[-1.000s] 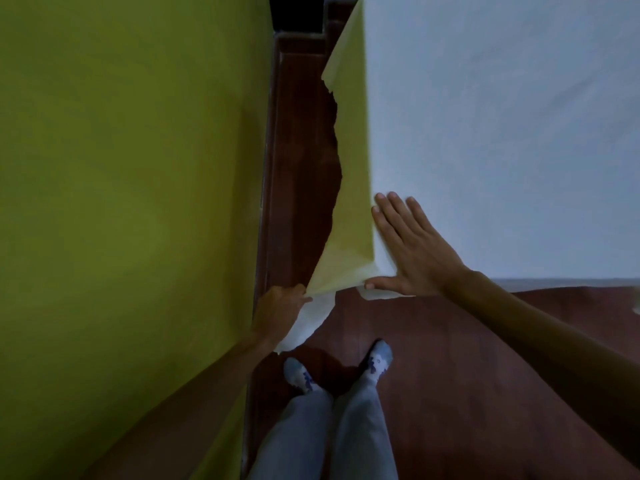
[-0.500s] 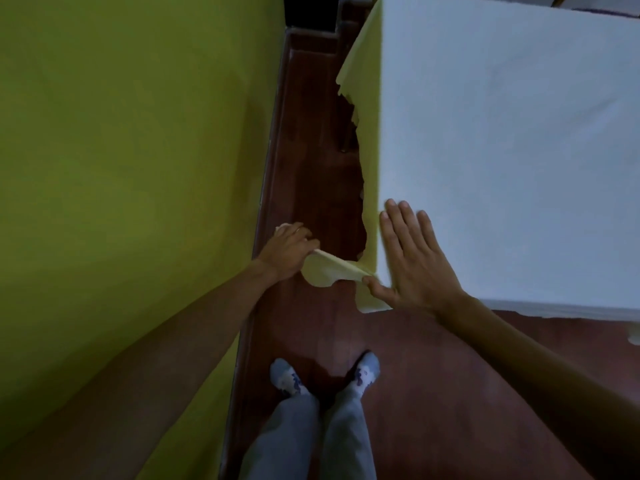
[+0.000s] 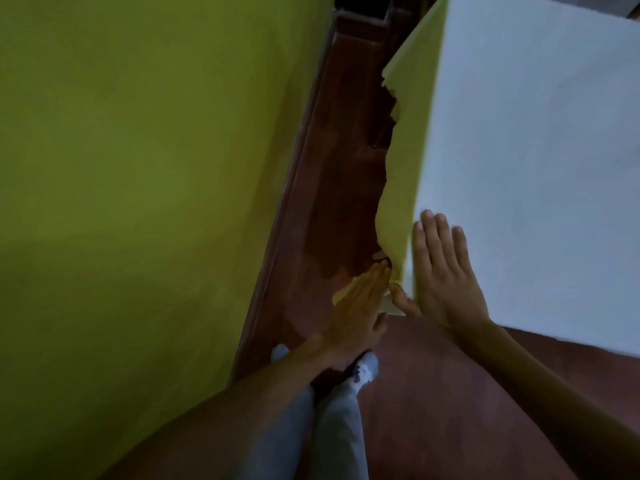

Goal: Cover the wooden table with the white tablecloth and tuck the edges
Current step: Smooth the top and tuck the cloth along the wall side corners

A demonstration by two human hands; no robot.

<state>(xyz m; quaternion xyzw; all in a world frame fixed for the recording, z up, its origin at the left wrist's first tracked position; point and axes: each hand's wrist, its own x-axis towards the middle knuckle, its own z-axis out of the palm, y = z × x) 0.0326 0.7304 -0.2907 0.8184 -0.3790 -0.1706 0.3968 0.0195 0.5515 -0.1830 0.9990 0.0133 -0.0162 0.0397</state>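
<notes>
White fabric tablecloth point(image 3: 536, 168) lies over the hidden wooden table; right hand point(image 3: 446, 275) flat and open on its near corner, left hand point(image 3: 360, 306) straight-fingered against the hanging flap point(image 3: 405, 168), neither gripping, so easing either palm likely lets the untucked corner spring loose.

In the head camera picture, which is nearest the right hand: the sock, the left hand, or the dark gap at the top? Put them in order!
1. left hand: right beside the right hand, by its thumb at the tablecloth corner.
2. sock: lower down, to the left.
3. dark gap: far off at the picture's top.
</notes>
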